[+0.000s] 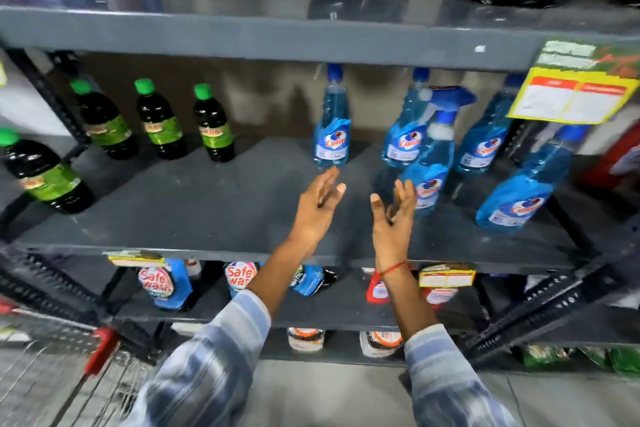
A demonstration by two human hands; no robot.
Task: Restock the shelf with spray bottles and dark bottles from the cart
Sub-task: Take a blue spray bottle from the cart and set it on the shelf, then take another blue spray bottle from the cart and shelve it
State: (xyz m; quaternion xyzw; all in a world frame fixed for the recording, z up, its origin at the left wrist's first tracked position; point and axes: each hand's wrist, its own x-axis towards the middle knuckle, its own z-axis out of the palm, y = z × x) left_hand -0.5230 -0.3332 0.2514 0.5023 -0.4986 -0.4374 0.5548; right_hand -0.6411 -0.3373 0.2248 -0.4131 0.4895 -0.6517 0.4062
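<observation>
I'm seeing both hands hanging empty over the shelf (207, 204), fingers spread, palms facing each other. Left hand (320, 206) is sitting just near of a lone spray bottle (331, 128); right hand (393, 218) is beside the right cluster. Bottles are standing upright, blue liquid, blue caps. Dark bottles (159, 121), green-capped, are standing far left. Cart (52, 367) is lying near-left, so I'm judging the left hand closer for the next pick.

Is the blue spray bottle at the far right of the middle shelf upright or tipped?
Tipped: the far-right spray bottle leans, its base lower left, its cap upper right.
</observation>
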